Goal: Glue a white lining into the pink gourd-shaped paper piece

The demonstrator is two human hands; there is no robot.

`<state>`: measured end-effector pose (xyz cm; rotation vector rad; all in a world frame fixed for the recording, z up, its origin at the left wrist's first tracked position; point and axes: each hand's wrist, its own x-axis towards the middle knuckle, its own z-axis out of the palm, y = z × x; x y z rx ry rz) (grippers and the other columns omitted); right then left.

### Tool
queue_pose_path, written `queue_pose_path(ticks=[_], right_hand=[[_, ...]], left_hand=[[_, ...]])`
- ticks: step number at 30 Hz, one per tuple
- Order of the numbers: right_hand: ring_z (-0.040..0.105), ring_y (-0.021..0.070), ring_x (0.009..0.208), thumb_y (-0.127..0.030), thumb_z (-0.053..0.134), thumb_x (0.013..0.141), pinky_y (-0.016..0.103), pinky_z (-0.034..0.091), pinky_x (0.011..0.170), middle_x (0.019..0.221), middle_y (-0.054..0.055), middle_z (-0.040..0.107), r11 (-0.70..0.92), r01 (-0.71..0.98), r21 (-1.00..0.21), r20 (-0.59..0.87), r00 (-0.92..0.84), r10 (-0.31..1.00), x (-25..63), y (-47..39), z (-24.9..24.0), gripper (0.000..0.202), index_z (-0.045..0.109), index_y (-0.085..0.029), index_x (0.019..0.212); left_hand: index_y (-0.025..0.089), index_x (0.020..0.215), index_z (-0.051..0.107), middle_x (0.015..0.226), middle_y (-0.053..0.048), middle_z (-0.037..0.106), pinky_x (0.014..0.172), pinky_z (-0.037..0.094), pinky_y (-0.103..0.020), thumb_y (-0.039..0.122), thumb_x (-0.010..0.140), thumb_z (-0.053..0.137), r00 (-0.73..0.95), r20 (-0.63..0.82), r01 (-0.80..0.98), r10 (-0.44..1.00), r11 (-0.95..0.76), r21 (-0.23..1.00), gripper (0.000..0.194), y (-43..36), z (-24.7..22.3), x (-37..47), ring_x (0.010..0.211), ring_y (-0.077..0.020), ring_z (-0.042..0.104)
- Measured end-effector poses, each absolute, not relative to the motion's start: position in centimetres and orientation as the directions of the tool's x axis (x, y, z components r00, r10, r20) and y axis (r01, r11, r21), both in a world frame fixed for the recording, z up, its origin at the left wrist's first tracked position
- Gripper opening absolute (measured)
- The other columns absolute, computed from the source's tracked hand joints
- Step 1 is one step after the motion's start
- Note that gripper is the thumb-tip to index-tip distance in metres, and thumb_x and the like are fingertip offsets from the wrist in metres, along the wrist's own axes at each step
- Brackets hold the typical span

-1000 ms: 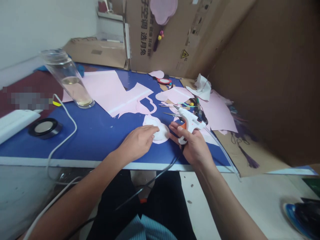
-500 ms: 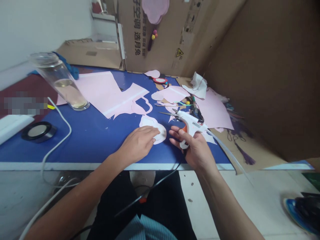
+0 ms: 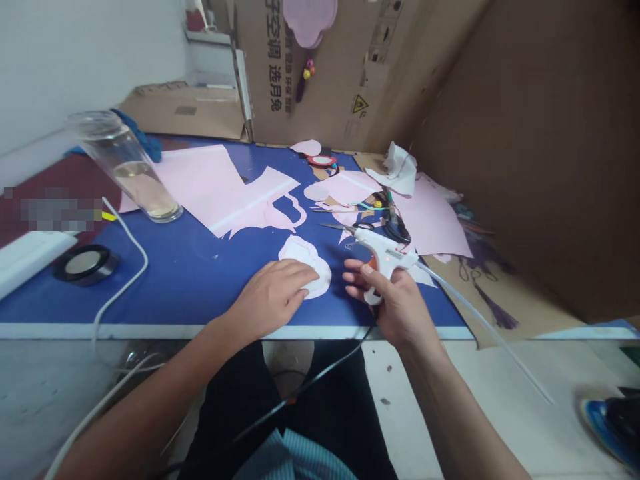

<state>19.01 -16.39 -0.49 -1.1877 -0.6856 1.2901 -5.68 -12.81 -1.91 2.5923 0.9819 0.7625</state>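
My left hand (image 3: 275,293) lies over a white and pale pink paper cutout (image 3: 317,283) with a wavy edge, its fingers stretched across the near side and covering part of it. To the right, my right hand (image 3: 395,293) is wrapped round the handle of a white hot glue gun (image 3: 387,253) with an orange trigger. The gun's nozzle points up and left, apart from the cutout. A long clear glue stick (image 3: 490,320) sticks out of its back, and a dark cord (image 3: 320,370) hangs from the handle. Scissors (image 3: 395,223) lie behind the gun, partly hidden.
Pink paper sheets (image 3: 200,180) and scraps lie across the blue table (image 3: 190,287). At the left are a glass bottle of liquid (image 3: 140,180), a roll of black tape (image 3: 85,265) and a white cable (image 3: 123,287). Cardboard walls (image 3: 340,100) stand behind and right. A purple tassel (image 3: 495,312) lies right.
The glue gun and my right hand have shifted slightly right and down. My left hand has slid a little left on the cutout, which sits slightly lower in view.
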Motion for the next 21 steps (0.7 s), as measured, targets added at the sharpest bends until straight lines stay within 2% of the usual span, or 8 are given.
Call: queue_pose_path(ticks=[4, 6, 9, 12, 17, 19, 21], right_hand=[[0.082, 0.0212, 0.086, -0.035, 0.098, 0.078, 0.028, 0.07, 0.067, 0.116, 0.01, 0.085, -0.122, -0.34, -0.933, -0.203, 0.213, 0.956, 19.1, -16.5, -0.6, 0.033, 0.081, -0.021, 0.103], [0.082, 0.021, 0.086, -0.035, 0.098, 0.078, 0.027, 0.07, 0.066, 0.116, 0.01, 0.086, -0.121, -0.339, -0.933, -0.201, 0.21, 0.957, 19.1, -16.6, -0.7, 0.033, 0.081, -0.021, 0.102], [0.082, 0.0209, 0.086, -0.035, 0.098, 0.078, 0.026, 0.07, 0.066, 0.116, 0.01, 0.086, -0.121, -0.347, -0.93, -0.204, 0.212, 0.956, 19.2, -16.7, -0.7, 0.033, 0.08, -0.021, 0.102], [0.083, 0.0207, 0.085, -0.035, 0.099, 0.078, 0.025, 0.07, 0.066, 0.115, 0.01, 0.086, -0.117, -0.354, -0.928, -0.202, 0.212, 0.956, 19.3, -16.7, -0.7, 0.035, 0.078, -0.022, 0.103], [0.083, 0.0207, 0.086, -0.035, 0.098, 0.08, 0.025, 0.07, 0.067, 0.116, 0.01, 0.086, -0.12, -0.352, -0.928, -0.201, 0.203, 0.958, 19.4, -16.8, -0.9, 0.033, 0.078, -0.021, 0.102], [0.083, 0.0207, 0.086, -0.035, 0.098, 0.08, 0.025, 0.07, 0.068, 0.117, 0.011, 0.086, -0.118, -0.352, -0.928, -0.199, 0.203, 0.959, 19.5, -16.8, -1.0, 0.032, 0.079, -0.02, 0.102], [0.083, 0.0207, 0.086, -0.034, 0.098, 0.08, 0.025, 0.07, 0.067, 0.116, 0.011, 0.086, -0.115, -0.355, -0.928, -0.199, 0.208, 0.958, 19.4, -16.8, -1.0, 0.033, 0.079, -0.02, 0.103]], left_hand=[[0.025, 0.131, 0.075, 0.134, -0.005, 0.081, 0.115, 0.056, -0.045, 0.004, 0.098, 0.046, 0.644, 0.398, 0.515, 0.653, -0.755, 0.407, 0.049, -12.7, -1.8, -6.7, 0.13, -0.0246, 0.073], [0.025, 0.128, 0.075, 0.129, -0.005, 0.082, 0.111, 0.056, -0.045, 0.007, 0.101, 0.047, 0.596, 0.416, 0.557, 0.687, -0.727, 0.403, 0.043, -12.9, -1.5, -6.8, 0.125, -0.0254, 0.074], [0.023, 0.13, 0.074, 0.129, -0.01, 0.079, 0.103, 0.057, -0.047, 0.023, 0.108, 0.055, 0.525, 0.403, 0.672, 0.75, -0.655, 0.345, 0.029, -13.8, -1.2, -6.2, 0.119, -0.0299, 0.073], [0.021, 0.142, 0.068, 0.139, -0.012, 0.076, 0.103, 0.057, -0.048, 0.023, 0.108, 0.056, 0.572, 0.341, 0.688, 0.746, -0.663, 0.295, 0.036, -14.4, -1.3, -5.7, 0.125, -0.0323, 0.071], [0.023, 0.145, 0.067, 0.144, -0.009, 0.074, 0.115, 0.053, -0.045, 0.0, 0.096, 0.041, 0.649, 0.332, 0.595, 0.685, -0.728, 0.34, 0.06, -14.2, -1.6, -7.0, 0.135, -0.0261, 0.067], [0.022, 0.14, 0.069, 0.141, -0.01, 0.074, 0.114, 0.054, -0.044, 0.001, 0.095, 0.042, 0.596, 0.374, 0.603, 0.711, -0.704, 0.375, 0.057, -14.2, -1.5, -7.4, 0.134, -0.026, 0.068], [0.021, 0.138, 0.069, 0.138, -0.012, 0.073, 0.109, 0.056, -0.045, 0.01, 0.1, 0.048, 0.522, 0.391, 0.647, 0.758, -0.651, 0.398, 0.045, -14.4, -1.3, -7.3, 0.129, -0.028, 0.069]])
